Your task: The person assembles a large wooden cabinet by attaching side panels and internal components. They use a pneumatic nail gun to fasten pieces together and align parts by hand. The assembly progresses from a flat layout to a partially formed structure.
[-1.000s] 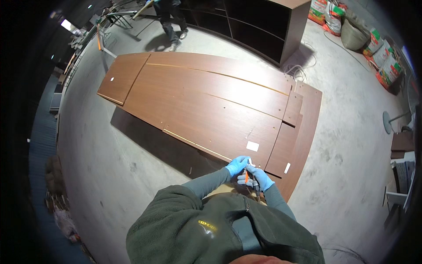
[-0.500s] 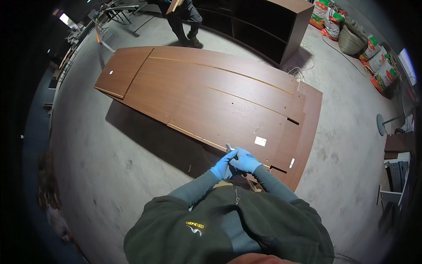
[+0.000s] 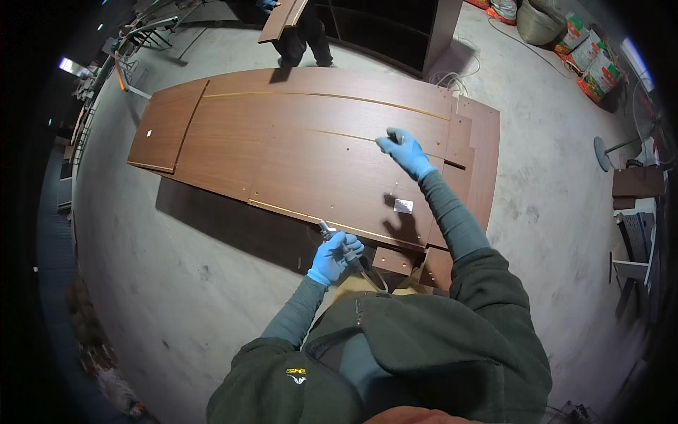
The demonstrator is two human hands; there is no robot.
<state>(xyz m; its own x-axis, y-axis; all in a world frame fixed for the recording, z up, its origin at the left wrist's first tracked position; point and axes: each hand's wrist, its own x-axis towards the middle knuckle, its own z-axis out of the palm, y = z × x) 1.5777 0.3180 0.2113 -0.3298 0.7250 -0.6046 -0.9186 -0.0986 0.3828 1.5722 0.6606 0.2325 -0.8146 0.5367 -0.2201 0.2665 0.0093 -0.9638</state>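
Note:
My blue-gloved left hand point(image 3: 335, 259) is wrapped round a grey metal hand tool point(image 3: 327, 230) with a hose trailing from it, just off the near edge of a large brown wood panel point(image 3: 304, 152). Its exact kind is hard to make out. Over the right part of the panel hangs my right hand point(image 3: 407, 153), with fingers curled together; whatever they hold is too small to name. A white label point(image 3: 403, 206) lies on the panel below that hand. Grooves and small drilled holes run across the panel.
Across the panel stands a person point(image 3: 304, 42) holding brown boards point(image 3: 282, 20). Behind is a dark open cabinet point(image 3: 385, 28). A smaller drilled board point(image 3: 393, 261) sits close to my body. Filled sacks point(image 3: 600, 74) and a round-based stand point(image 3: 602, 154) are at the right.
My hands have come apart: the right has swung out over the panel, while the left keeps the tool, now further left. The other person's boards reach closer to the panel's far edge.

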